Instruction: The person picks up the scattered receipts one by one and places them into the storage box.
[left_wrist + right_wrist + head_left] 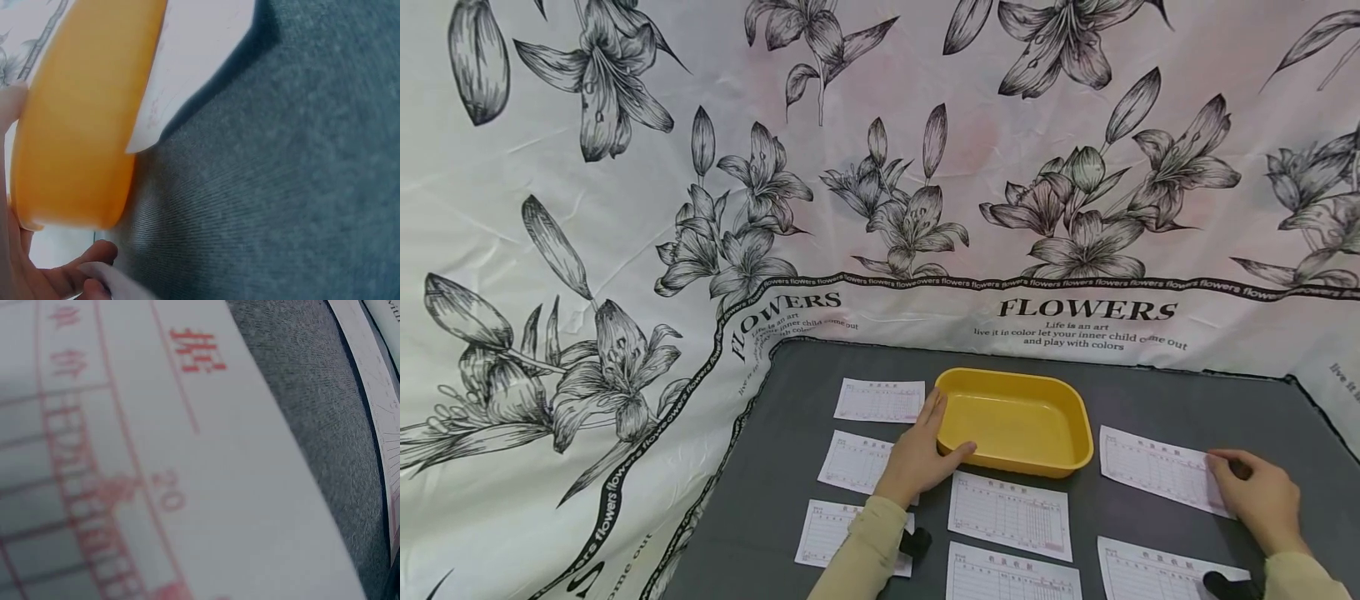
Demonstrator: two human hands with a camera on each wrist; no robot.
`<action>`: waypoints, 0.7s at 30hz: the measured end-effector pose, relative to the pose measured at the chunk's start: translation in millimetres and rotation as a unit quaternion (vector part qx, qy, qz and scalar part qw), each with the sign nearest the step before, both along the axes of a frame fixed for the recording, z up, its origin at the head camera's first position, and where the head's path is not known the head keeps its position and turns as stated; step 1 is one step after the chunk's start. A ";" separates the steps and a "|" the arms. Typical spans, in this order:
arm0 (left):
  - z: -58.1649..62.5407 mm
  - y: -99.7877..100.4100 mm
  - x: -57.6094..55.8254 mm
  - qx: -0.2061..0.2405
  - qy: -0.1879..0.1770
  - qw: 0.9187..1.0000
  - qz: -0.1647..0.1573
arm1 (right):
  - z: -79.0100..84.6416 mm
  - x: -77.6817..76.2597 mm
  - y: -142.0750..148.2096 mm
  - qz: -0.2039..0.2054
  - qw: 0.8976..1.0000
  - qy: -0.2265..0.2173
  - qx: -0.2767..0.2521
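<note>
A yellow plastic tray (pixel 1011 462) lies on the dark grey tabletop. My left hand (pixel 925 454) grips its near-left corner, the thumb over the near rim and the fingers along the left side. Seen from the left wrist, the tray's wall (pixel 87 125) rises beside the fingers, and a white paper edge (pixel 119 281) shows by the fingertips. My right hand (pixel 1258 496) pinches the right end of a printed receipt slip (pixel 1157 467), to the right of the tray. In the right wrist view this slip (pixel 250 487) fills most of the picture, with red print and ruled lines.
Left of the tray, three receipt slips stand in a column, the top one (pixel 876 400) farthest away. Two more lie in front of the tray, one (pixel 1007 515) right by it. Another slip (pixel 1157 571) is before my right hand. A flower-printed cloth (pixel 910 312) borders the tabletop.
</note>
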State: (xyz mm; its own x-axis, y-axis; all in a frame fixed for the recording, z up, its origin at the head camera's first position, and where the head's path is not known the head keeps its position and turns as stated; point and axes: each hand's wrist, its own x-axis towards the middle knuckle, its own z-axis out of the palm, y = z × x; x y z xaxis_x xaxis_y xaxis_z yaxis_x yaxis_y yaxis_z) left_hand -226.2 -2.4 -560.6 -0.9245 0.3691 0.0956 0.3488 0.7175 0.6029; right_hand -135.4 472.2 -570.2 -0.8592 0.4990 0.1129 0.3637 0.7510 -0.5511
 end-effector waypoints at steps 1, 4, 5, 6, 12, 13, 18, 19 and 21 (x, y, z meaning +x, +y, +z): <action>-0.4 0.4 -0.2 0.001 -0.002 1.000 0.001 | 0.4 1.0 -0.4 -0.002 1.000 0.001 0.000; -0.8 0.7 -0.5 -0.002 -0.001 1.000 0.001 | 2.6 3.9 -1.5 -0.016 1.000 0.005 -0.008; -0.9 0.8 -0.7 -0.004 0.000 1.000 0.000 | 3.6 5.0 -1.6 -0.024 1.000 0.005 -0.014; -0.9 0.9 -0.8 -0.005 0.003 1.000 0.000 | 5.0 6.0 -1.8 -0.033 0.999 0.005 -0.020; 2.4 1.0 -0.3 -0.027 0.024 0.999 0.006 | 16.0 11.1 -3.5 -0.088 0.994 0.004 -0.072; 3.2 0.9 -0.2 -0.032 0.026 0.999 0.007 | 18.0 11.5 -4.1 -0.093 0.992 0.009 -0.079; 6.0 0.4 0.0 -0.045 0.029 0.999 0.011 | 29.0 9.6 -10.0 -0.114 0.985 0.039 -0.126; 6.1 0.3 0.0 -0.043 0.029 0.999 0.010 | 31.4 8.6 -11.4 -0.120 0.982 0.045 -0.139; 5.9 0.1 -0.1 -0.043 0.027 0.999 0.008 | 35.9 6.2 -13.9 -0.127 0.977 0.056 -0.162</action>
State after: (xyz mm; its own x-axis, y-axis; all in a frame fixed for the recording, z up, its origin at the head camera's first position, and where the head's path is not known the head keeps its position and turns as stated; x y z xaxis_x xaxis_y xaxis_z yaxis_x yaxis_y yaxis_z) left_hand -226.2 -2.3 -554.7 -0.9243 0.3638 0.1150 0.3681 0.7712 0.5193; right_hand -129.2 458.3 -534.3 -0.6946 0.7194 -0.0009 0.4400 0.4238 -0.7917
